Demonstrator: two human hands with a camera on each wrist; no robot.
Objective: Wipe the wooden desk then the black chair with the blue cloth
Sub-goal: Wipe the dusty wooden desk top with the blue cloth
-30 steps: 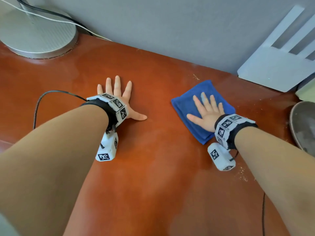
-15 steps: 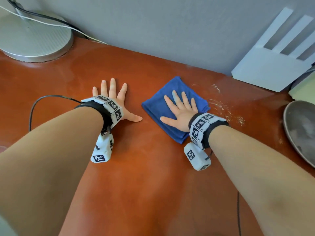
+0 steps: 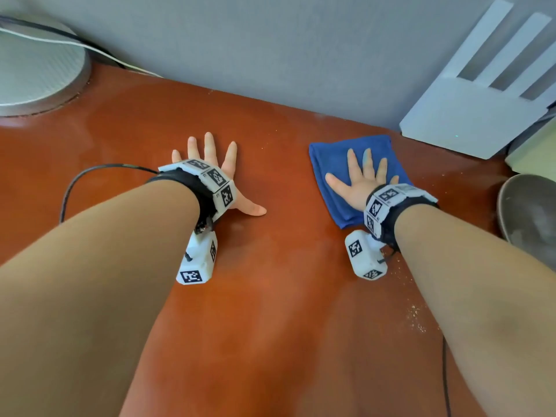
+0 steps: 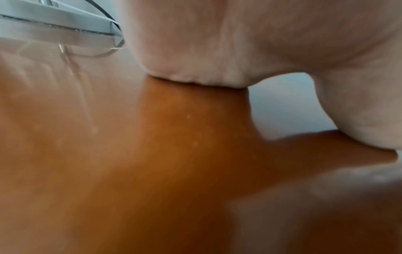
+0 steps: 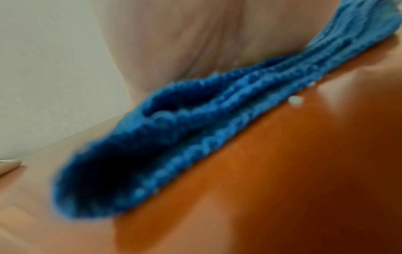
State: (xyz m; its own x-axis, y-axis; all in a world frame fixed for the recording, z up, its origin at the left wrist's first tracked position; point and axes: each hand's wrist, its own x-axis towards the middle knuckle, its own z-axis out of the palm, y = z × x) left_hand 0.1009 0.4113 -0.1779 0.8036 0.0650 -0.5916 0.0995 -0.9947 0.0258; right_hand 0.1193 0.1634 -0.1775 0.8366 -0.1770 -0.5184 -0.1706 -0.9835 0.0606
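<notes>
The right hand [image 3: 362, 183] lies flat on the folded blue cloth [image 3: 334, 164], fingers straight and spread, palm pressing the cloth onto the wooden desk [image 3: 270, 296]; nothing is curled around it. From the right wrist view the cloth's [image 5: 174, 137] stacked folded edges show under the heel of the hand, lying flush on the desk. The left hand [image 3: 216, 164] rests flat on bare wood well apart from the cloth, fingers straight and fanned, thumb out to the side, holding nothing.

The cloth sits near the back of the desk, just short of the grey wall [image 3: 285, 55]. Close beyond its far right corner stands a white router [image 3: 469, 121] with flat antennas leaning against the wall. A round grey dish [image 3: 529, 212] lies at the right edge of the view; whether anything is in it cannot be told. A round metal stand base [image 3: 36, 76] occupies the far left corner, with cables running behind it. A black cable [image 3: 69, 191] loops on the desk beside the left wrist.

Pale crumbs [image 3: 416, 319] are scattered on the wood near the right forearm. Open wood stretches between the two hands and toward the viewer.
</notes>
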